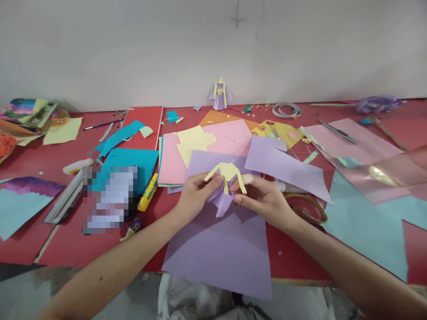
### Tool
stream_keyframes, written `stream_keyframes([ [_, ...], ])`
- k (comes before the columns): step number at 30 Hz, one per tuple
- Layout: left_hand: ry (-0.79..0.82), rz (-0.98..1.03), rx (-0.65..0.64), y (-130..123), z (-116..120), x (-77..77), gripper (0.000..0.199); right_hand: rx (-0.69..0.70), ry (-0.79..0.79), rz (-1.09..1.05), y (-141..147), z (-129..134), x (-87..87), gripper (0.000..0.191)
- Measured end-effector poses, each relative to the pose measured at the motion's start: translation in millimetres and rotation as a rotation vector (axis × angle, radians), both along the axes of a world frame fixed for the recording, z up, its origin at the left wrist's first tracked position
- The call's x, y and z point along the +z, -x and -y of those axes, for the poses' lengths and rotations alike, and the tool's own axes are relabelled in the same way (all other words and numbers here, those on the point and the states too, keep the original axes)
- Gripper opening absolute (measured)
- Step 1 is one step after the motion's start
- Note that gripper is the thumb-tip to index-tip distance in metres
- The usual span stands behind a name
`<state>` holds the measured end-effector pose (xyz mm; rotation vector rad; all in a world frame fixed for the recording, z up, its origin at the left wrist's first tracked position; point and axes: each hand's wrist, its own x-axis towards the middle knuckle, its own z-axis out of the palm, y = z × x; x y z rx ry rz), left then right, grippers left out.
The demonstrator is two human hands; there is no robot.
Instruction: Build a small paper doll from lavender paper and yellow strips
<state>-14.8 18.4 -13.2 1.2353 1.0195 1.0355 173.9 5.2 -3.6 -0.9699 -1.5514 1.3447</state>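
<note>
Forearms [130,253], tube [147,193] (label [150,189] blurred), hands [196,193] holding figure [228,170]

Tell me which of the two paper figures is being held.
The nearer, yellow-topped figure, in the left hand and right hand; the other figure stands by the wall.

ok so the paper doll [228,170] is pale yellow up top and down both sleeves, with lilac lower down, and the little standing doll [220,100] repeats that lilac and pale yellow combo. The big sheet [216,249] underneath is plain lilac too, the counter [93,246] is solid red and the wall [133,53] is kinda grey. Also got teal card [143,158], pink sheets [230,131], a pale aqua sheet [363,231], a bright yellow tube [148,192], plus a light blue piece [23,211] with a purple and magenta band along its far edge
</note>
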Motion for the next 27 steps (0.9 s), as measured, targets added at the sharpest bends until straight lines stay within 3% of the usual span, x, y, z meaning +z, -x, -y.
stream_keyframes([
  [7,-0.083,-0.156,0.039,-1.7,4.5,5.6,0.031,-0.011,0.081,-0.017,2.2,-2.4,1.2,0.029],
  [13,-0.066,-0.139,0.06,-0.9,2.0,1.9,0.032,0.062,0.064,-0.047,1.3,-1.4,0.3,0.034],
  [20,-0.08,-0.126,0.093,-2.1,2.1,2.6,0.03,-0.005,0.096,-0.011,3.8,-3.3,0.3,0.033],
  [27,-0.265,-0.348,0.129,-0.3,4.0,4.9,0.032,-0.061,0.159,-0.054,6.5,-4.1,0.3,0.031],
])
